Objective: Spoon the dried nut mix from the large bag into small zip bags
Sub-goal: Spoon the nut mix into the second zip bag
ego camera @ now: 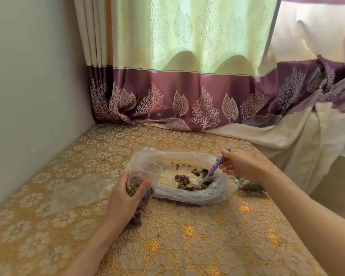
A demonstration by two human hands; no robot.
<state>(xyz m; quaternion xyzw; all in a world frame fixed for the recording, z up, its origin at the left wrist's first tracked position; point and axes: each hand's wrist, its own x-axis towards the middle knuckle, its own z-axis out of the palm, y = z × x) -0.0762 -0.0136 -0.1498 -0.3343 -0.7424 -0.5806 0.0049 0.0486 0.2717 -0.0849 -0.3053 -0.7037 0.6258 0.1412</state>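
While left hand [126, 193] grips zip bag [145, 172], right hand [238, 166] dips spoon [213, 169]

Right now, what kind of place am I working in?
Most likely a room in a home: a leaf-patterned curtain hangs over a window, a floral gold cloth covers the table, and white bedding or a pillow sits far right.

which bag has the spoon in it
The large bag lying open on the table; the spoon dips into its nuts. The small zip bag in the left hand has none.
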